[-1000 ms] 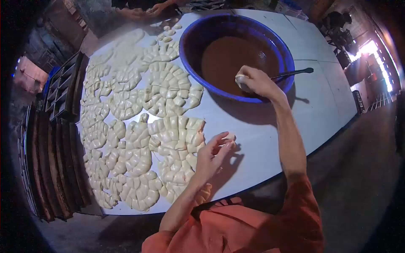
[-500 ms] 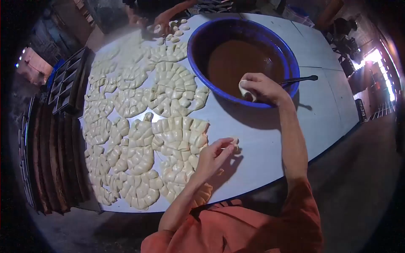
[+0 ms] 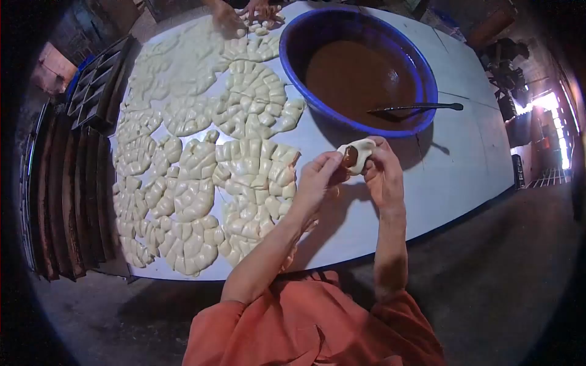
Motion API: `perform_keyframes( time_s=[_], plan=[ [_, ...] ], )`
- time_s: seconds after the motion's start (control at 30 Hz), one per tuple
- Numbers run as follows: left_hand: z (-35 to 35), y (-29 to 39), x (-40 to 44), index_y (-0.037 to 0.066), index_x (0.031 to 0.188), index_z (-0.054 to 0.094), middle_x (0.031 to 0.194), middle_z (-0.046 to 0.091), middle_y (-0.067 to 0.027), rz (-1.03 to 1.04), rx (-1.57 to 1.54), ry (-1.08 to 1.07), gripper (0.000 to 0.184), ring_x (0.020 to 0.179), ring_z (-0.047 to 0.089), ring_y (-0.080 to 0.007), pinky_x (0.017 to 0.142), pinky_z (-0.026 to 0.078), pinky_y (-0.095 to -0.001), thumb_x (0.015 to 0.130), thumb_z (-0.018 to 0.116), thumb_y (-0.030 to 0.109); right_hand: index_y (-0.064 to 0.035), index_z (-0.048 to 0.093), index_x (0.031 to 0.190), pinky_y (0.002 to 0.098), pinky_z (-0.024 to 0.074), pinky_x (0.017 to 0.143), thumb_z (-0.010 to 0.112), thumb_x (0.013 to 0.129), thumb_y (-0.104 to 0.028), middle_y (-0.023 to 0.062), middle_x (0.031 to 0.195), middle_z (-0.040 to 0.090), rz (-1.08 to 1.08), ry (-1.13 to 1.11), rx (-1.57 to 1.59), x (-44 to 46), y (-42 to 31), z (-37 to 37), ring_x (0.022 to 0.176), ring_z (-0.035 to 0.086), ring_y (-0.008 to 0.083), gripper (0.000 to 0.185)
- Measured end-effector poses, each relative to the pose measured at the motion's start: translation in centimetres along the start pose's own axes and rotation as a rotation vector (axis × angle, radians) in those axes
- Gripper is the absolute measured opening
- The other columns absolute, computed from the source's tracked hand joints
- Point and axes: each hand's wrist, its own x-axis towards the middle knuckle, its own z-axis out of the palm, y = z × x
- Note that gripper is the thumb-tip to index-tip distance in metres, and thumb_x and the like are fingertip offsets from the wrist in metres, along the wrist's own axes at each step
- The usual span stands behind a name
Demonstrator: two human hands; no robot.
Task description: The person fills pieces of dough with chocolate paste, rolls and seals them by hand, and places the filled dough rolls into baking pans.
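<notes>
Between my two hands is a piece of pale dough (image 3: 364, 147), pulled open with a brown blob of filling (image 3: 350, 156) on it. My left hand (image 3: 321, 172) pinches its left edge. Gripping the opposite edge is my right hand (image 3: 384, 172). A bit of pale dough seems to show beneath my left fingers, but it is mostly hidden. Just beyond my hands stands a blue basin (image 3: 299, 100) of brown paste (image 3: 351, 76), with a dark spoon (image 3: 421, 108) lying across its near rim. Many glossy dough pieces (image 3: 253, 91) cover the table left of my hands.
At the far edge of the white table (image 3: 452, 165), another person's hands (image 3: 232, 18) handle small dough pieces (image 3: 264, 27). Dark metal trays (image 3: 67, 195) stand stacked along the left side, with a divided rack (image 3: 101, 85) behind them.
My right hand has come back from the basin toward my left hand, bringing the dough with brown filling. My left hand now grips that dough too. The spoon has shifted in the basin.
</notes>
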Motion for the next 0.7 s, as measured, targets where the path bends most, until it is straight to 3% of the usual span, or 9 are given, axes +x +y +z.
perform_keyframes(
  time_s=[0.03, 0.13, 0.17, 0.23, 0.37, 0.43, 0.53, 0.63, 0.7],
  plan=[
    [-0.6, -0.3, 0.1, 0.001, 0.119, 0.062, 0.095, 0.069, -0.0084, 0.044, -0.075, 0.017, 0.033, 0.079, 0.069, -0.0178, 0.079, 0.056, -0.0290, 0.098, 0.064, 0.027, 0.0001, 0.051, 0.118, 0.0320, 0.0568, 0.082, 0.055, 0.095, -0.008, 0.0113, 0.108, 0.063, 0.005, 0.003, 0.002, -0.7, 0.6, -0.3, 0.097, 0.066, 0.0179, 0.024],
    [-1.3, -0.3, -0.4, -0.001, 0.119, 0.063, 0.098, 0.070, -0.0084, 0.053, 0.002, 0.097, 0.035, 0.082, 0.069, -0.0163, 0.078, 0.056, -0.0285, 0.098, 0.064, 0.026, -0.0005, 0.048, 0.135, 0.0351, 0.0528, 0.096, 0.066, 0.081, 0.006, 0.0137, 0.133, 0.053, -0.236, 0.047, -0.761, -2.4, 2.8, -0.2, 0.115, 0.061, 0.0255, 0.058],
    [-1.2, -0.2, -0.6, -0.002, 0.119, 0.064, 0.099, 0.070, -0.0087, 0.105, 0.050, 0.111, 0.035, 0.083, 0.069, -0.0153, 0.078, 0.056, -0.0278, 0.097, 0.065, 0.025, -0.0005, 0.048, 0.135, 0.0351, 0.0528, 0.096, 0.066, 0.081, 0.006, 0.0137, 0.133, 0.053, -0.230, 0.046, -0.757, -2.7, 3.4, 0.1, 0.115, 0.061, 0.0255, 0.058],
    [-1.2, -0.2, -0.8, -0.003, 0.119, 0.065, 0.100, 0.071, -0.0090, 0.158, 0.100, 0.130, 0.035, 0.084, 0.069, -0.0143, 0.077, 0.056, -0.0271, 0.096, 0.067, 0.024, -0.0016, 0.050, 0.138, 0.0358, 0.0528, 0.095, 0.070, 0.081, 0.002, 0.0151, 0.138, 0.049, -0.457, 0.097, -1.189, -3.1, 4.6, 0.8, 0.116, 0.061, 0.0273, 0.061],
    [-0.8, -0.4, -0.9, -0.004, 0.119, 0.067, 0.100, 0.071, -0.0088, 0.181, 0.297, 0.116, 0.034, 0.087, 0.067, -0.0114, 0.080, 0.054, -0.0249, 0.093, 0.070, 0.016, -0.0011, 0.065, 0.122, 0.0368, 0.0533, 0.090, 0.069, 0.084, 0.000, 0.0169, 0.129, 0.054, -0.614, 0.156, -1.335, -3.2, 6.6, -0.2, 0.111, 0.063, 0.0286, 0.038],
    [-0.1, -0.2, -0.9, -0.004, 0.118, 0.068, 0.100, 0.071, -0.0080, 0.344, 0.226, 0.137, 0.033, 0.087, 0.066, -0.0102, 0.079, 0.054, -0.0247, 0.093, 0.071, 0.017, -0.0021, 0.069, 0.114, 0.0339, 0.0529, 0.088, 0.068, 0.085, 0.002, 0.0144, 0.117, 0.061, -0.588, 0.235, -1.259, -3.0, 7.1, 0.0, 0.103, 0.064, 0.0249, 0.028],
    [-1.0, 0.6, -0.5, -0.002, 0.114, 0.070, 0.096, 0.071, -0.0058, 0.190, 0.291, 0.074, 0.032, 0.084, 0.064, -0.0087, 0.075, 0.053, -0.0241, 0.093, 0.071, 0.021, -0.0012, 0.070, 0.104, 0.0271, 0.0507, 0.082, 0.069, 0.090, -0.006, 0.0029, 0.095, 0.068, -0.208, 0.313, -0.684, -2.7, 7.1, 0.0, 0.096, 0.062, 0.0128, 0.015],
    [-1.3, 2.5, -0.4, 0.002, 0.116, 0.070, 0.097, 0.069, -0.0024, 0.026, 0.287, -0.011, 0.036, 0.084, 0.062, -0.0086, 0.075, 0.052, -0.0249, 0.092, 0.071, 0.029, -0.0010, 0.068, 0.110, 0.0286, 0.0507, 0.085, 0.070, 0.090, -0.009, 0.0013, 0.097, 0.069, -0.157, 0.215, -0.519, -2.8, 6.5, 0.1, 0.094, 0.063, 0.0120, 0.022],
    [-1.6, 3.5, -0.5, 0.003, 0.119, 0.069, 0.101, 0.069, -0.0025, -0.050, 0.242, -0.056, 0.040, 0.087, 0.063, -0.0094, 0.076, 0.053, -0.0260, 0.092, 0.071, 0.032, -0.0012, 0.065, 0.116, 0.0297, 0.0504, 0.088, 0.071, 0.090, -0.009, 0.0062, 0.108, 0.068, -0.045, 0.215, -0.631, -3.9, 5.6, 0.3, 0.100, 0.062, 0.0139, 0.028]
  ],
)
